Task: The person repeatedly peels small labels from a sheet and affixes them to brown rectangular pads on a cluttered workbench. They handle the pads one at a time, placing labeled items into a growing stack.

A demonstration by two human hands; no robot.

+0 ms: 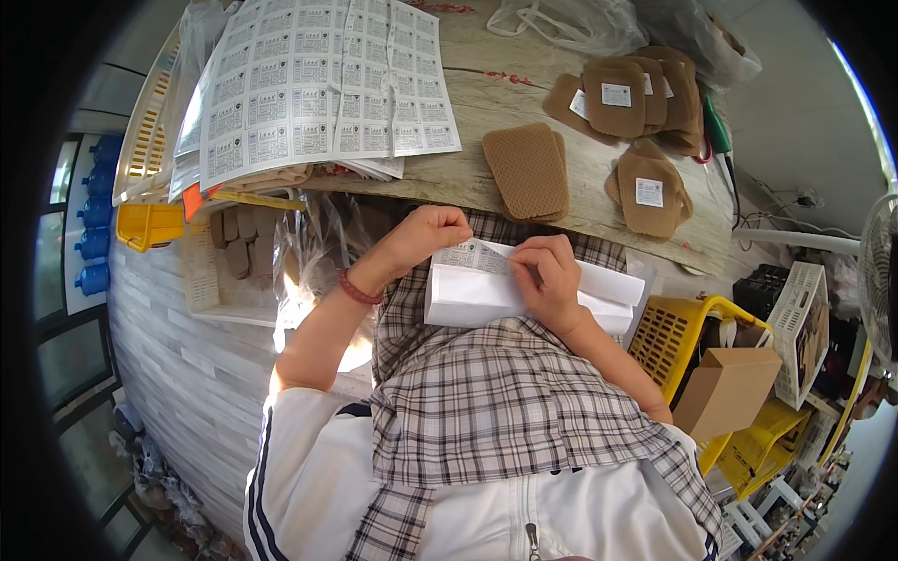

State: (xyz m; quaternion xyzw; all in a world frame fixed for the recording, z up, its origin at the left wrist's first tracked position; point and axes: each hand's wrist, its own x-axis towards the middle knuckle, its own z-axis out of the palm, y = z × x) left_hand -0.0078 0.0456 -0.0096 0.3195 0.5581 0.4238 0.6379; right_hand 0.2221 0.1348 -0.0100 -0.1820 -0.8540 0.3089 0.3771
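Both hands work a white strip of label sheet [486, 280] over the lap, just below the wooden worktop [524, 89]: left hand [426, 234] curled shut pinching its top edge, right hand [547, 280] pressing fingertips closed on it (probably peeling). Tan waffle-textured pads [528, 171] and printed label sheets [318, 84] lie beyond.

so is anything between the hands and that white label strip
Nothing visible. The left hand pinches the left end of the white label strip and the right hand rests on top of it, above the plaid cloth.
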